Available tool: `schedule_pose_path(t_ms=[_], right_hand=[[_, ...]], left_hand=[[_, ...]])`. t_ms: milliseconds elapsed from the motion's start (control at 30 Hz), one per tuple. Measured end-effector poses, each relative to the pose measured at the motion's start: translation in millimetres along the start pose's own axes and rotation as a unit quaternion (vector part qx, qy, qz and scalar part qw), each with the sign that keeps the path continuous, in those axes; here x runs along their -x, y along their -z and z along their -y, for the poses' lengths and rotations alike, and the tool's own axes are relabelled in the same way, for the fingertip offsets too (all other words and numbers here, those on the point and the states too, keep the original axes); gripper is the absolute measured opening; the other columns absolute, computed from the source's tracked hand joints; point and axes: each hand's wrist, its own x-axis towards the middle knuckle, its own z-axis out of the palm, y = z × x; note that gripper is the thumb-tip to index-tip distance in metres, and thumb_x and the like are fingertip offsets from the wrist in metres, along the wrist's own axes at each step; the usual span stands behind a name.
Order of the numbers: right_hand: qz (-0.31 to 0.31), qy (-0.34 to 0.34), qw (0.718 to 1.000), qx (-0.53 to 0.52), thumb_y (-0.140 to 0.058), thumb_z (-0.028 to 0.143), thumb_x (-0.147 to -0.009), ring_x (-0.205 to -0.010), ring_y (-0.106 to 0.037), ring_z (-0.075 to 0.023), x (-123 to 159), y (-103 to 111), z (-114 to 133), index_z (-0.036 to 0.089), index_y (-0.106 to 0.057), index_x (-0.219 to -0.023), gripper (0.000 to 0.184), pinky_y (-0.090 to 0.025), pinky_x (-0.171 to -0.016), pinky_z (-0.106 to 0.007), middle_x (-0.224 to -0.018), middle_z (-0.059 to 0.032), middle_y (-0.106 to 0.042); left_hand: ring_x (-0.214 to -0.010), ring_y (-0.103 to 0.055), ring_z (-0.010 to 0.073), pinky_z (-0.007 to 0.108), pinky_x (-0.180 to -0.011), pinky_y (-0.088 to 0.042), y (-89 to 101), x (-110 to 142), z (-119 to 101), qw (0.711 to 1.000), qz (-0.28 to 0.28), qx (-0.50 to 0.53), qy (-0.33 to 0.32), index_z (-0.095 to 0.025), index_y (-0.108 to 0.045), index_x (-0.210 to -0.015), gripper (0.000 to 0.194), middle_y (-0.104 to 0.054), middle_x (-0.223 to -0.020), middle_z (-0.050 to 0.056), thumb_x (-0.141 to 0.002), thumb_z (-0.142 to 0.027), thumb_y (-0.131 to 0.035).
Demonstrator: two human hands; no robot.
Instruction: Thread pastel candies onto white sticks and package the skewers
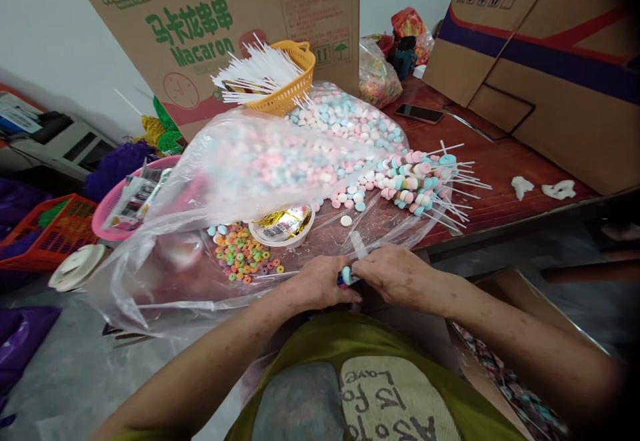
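Note:
My left hand (320, 284) and my right hand (395, 273) meet at the table's near edge, both closed around a small blue candy (346, 274) on a thin white stick (358, 244). Beyond them a clear plastic bag (240, 174) spills pink, blue and white candies (345, 121) over the table. A pile of finished candy skewers (420, 184) lies to the right. Small coloured ring candies (243, 257) lie left of a white bowl (283, 227).
A yellow basket (293, 87) of white sticks stands behind the bag, before a Macaron carton (210, 27). Another carton (545, 54) stands at the right, a phone (419, 114) lies near it. A pink basin (117, 211) and red basket (50, 231) sit left.

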Motion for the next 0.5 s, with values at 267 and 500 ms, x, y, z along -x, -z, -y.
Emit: schedule_pose_path(t_ms=[267, 500], right_hand=[[-0.168, 0.097, 0.981, 0.023, -0.045, 0.009, -0.081, -0.066, -0.051, -0.0145, 16.5, -7.2, -22.5, 0.018, -0.063, -0.093, 0.023, -0.025, -0.064, -0.029, -0.070, -0.0027, -0.063], [-0.276, 0.147, 0.946, 0.087, -0.041, 0.011, -0.087, -0.065, -0.046, -0.0158, 19.0, 2.7, -12.1, 0.014, -0.062, -0.092, 0.021, -0.027, -0.066, -0.032, -0.064, -0.0022, -0.060]], left_hand=[[-0.077, -0.056, 0.0176, 0.025, -0.066, -0.041, 21.6, 21.5, 25.5, 0.999, -0.019, -0.012, -0.027, -0.017, -0.058, -0.088, 0.027, -0.061, -0.082, 0.001, -0.076, -0.042, -0.057], [-0.070, -0.053, 0.0163, 0.025, -0.061, -0.039, 15.9, 17.8, 17.4, 0.999, 0.003, 0.035, -0.020, -0.018, -0.053, -0.086, 0.025, -0.058, -0.077, 0.000, -0.069, -0.033, -0.063]])
